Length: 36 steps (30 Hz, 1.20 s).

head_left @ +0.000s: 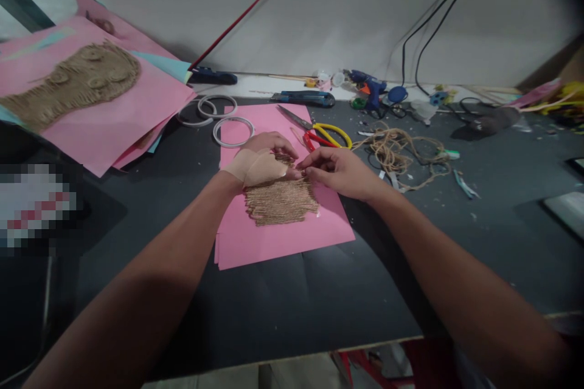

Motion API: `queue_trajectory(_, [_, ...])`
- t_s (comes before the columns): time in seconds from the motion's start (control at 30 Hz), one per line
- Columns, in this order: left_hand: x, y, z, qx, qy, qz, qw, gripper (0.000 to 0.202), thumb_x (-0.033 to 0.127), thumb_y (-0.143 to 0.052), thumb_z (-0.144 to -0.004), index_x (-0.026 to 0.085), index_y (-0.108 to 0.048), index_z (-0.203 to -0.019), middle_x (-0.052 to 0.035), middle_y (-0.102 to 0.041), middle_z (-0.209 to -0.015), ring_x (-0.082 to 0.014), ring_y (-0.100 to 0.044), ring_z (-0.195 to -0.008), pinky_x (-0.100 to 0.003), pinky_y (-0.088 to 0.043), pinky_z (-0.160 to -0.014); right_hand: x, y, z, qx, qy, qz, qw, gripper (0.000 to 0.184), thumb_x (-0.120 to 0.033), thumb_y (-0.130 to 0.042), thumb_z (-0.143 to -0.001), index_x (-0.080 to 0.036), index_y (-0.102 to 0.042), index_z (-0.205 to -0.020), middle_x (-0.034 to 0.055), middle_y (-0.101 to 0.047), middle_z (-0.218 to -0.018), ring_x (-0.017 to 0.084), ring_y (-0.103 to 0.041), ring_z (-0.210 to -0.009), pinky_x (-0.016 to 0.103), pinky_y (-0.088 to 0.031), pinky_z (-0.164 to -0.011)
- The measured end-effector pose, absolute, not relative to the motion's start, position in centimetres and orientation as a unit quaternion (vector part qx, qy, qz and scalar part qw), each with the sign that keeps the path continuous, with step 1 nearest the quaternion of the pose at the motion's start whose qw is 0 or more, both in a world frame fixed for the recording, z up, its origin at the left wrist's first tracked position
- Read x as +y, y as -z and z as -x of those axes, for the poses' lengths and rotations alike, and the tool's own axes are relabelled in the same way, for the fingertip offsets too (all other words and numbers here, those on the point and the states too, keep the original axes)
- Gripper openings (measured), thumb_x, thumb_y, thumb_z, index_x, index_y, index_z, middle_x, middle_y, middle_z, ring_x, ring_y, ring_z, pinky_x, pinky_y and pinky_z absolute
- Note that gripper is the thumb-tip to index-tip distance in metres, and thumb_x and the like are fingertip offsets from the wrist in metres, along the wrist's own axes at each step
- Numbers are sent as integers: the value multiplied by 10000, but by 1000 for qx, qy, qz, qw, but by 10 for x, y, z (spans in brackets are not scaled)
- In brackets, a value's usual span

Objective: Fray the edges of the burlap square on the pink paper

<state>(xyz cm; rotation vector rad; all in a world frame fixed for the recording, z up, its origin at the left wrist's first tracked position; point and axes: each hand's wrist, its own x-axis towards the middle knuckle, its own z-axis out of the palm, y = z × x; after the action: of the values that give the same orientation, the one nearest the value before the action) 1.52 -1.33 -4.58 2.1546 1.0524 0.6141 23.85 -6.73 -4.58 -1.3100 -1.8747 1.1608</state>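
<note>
Rows of brown jute twine (281, 202) lie side by side on a pink paper sheet (283, 246) in front of me, forming a ragged-edged patch. My left hand (269, 161), with beige tape around its wrist and thumb, rests over the upper left of the patch. Its thumb and fingers are spread apart, with twine showing between them. At the patch's upper right edge, my right hand (337, 171) has thumb and forefinger pinched together on what looks like a twine end. Just beyond it lie scissors (319, 129) with red and yellow handles, blades parted.
Grey rings (233, 132) lie beyond my left hand. A tangle of loose twine (399, 152) is at the right. A utility knife (305, 98) and a blue glue gun (371, 88) lie near the wall. Pink sheets (150, 94) bearing a larger twine piece (98, 73) stand at the left.
</note>
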Motion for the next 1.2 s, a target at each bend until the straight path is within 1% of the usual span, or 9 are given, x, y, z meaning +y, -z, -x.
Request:
queue_trajectory(0.13, [-14, 45, -16, 404, -228, -823, 328, 298, 379, -897, -652, 252, -815, -909, -42, -752, -1033, -229, -679, -957, -347, -538, -826, -69, 41, -241, -709, -454, 464, 278, 191, -285, -730, -859, -222, -718, -1039, 51, -734, -934, 181, -648, -780, 347, -545, -730])
queue_trajectory(0.27, [-13, 45, -16, 401, -222, -827, 325, 301, 362, -893, -642, 246, -810, -906, -45, -752, -1045, -234, -678, -977, -339, -538, -819, -70, 38, -243, -714, -460, 449, 277, 216, -305, -763, -842, -227, -720, -1038, 43, -734, -926, 182, -665, -812, 341, -558, -756])
queue_trajectory(0.37, [-12, 45, -16, 399, -216, -831, 322, 301, 371, -888, -649, 251, -811, -915, -40, -754, -1062, -243, -679, -1015, -336, -538, -829, -70, 36, -242, -716, -459, 445, 281, 235, -326, -771, -834, -220, -725, -1039, 43, -736, -910, 182, -679, -811, 336, -561, -749])
queue_trajectory(0.43, [-12, 45, -16, 398, -215, -833, 319, 300, 379, -890, -646, 254, -813, -908, -42, -753, -1065, -244, -680, -1009, -340, -538, -832, -70, 35, -242, -726, -446, 446, 276, 240, -321, -769, -831, -223, -725, -1047, 47, -742, -928, 184, -682, -809, 333, -557, -736])
queue_trajectory(0.6, [-11, 47, -15, 395, -223, -836, 308, 302, 369, -895, -645, 253, -813, -912, -46, -762, -1065, -247, -673, -1031, -344, -531, -827, -73, 35, -240, -756, -399, 449, 260, 185, -279, -727, -856, -223, -711, -1032, 28, -722, -881, 164, -643, -738, 316, -518, -685])
queue_trajectory(0.67, [-11, 48, -15, 395, -222, -835, 312, 294, 363, -892, -644, 255, -808, -905, -41, -768, -1053, -242, -674, -1025, -341, -530, -819, -74, 34, -241, -762, -390, 447, 259, 164, -271, -711, -874, -224, -703, -1031, 27, -725, -906, 155, -630, -731, 312, -509, -686])
queue_trajectory(0.9, [-13, 45, -16, 395, -214, -839, 306, 287, 393, -884, -665, 248, -806, -900, -41, -776, -1045, -245, -674, -1020, -347, -530, -808, -76, 28, -245, -773, -385, 445, 235, 165, -270, -733, -865, -238, -699, -1023, 20, -719, -882, 160, -631, -717, 313, -496, -653])
queue_trajectory(1.07, [-14, 42, -16, 389, -208, -845, 303, 351, 448, -906, -649, 244, -802, -916, -41, -778, -1074, -264, -669, -1076, -358, -531, -849, -77, 28, -244, -775, -378, 452, 229, 165, -269, -720, -857, -230, -691, -1015, 27, -729, -904, 154, -619, -713, 309, -503, -658])
queue_trajectory(1.2, [-12, 41, -16, 384, -192, -854, 293, 367, 451, -908, -633, 247, -802, -919, -40, -777, -1086, -269, -667, -1084, -359, -528, -867, -77, 25, -246, -788, -364, 446, 218, 177, -267, -723, -850, -209, -700, -1015, 23, -732, -865, 147, -620, -698, 299, -491, -650])
